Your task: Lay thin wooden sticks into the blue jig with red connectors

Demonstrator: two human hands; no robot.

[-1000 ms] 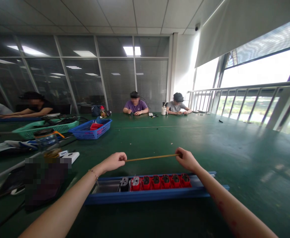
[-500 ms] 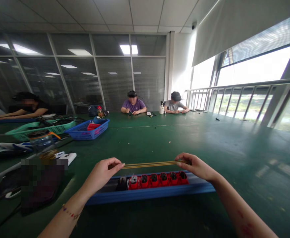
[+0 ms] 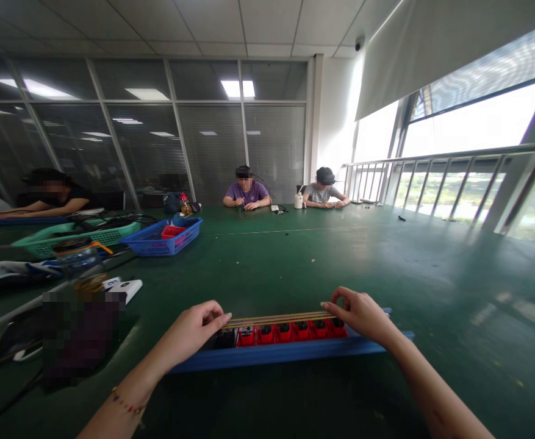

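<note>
"What's around on the desk?"

"On the left, a blue basket with a red piece in it, then a green basket with dark cables over it. Nearer, a lidded jar sits just beside a white object. Across the desk are a person in purple and a person in grey, with a white bottle between them. Another person leans in at far left."

"And close to the hands?"

"A long blue channel. It carries a row of red blocks and, at the left end, a black block. The channel's near wall stands in front of the row, and the right hand covers some of its right stretch."

"Where are the yellow strands?"

"Over the far side of the row, between the two hands. I can't tell if they touch the blocks."

"How is each grip?"

"The left hand has a narrow one, thumb and fingertips pinching the strands' left end. The right is curled, thumb near forefinger, at the other end; whether it pinches them, I can't tell."

"Which way do they run?"

"Straight, left to right, nearly parallel to the channel, the right end slightly higher in view."
</note>
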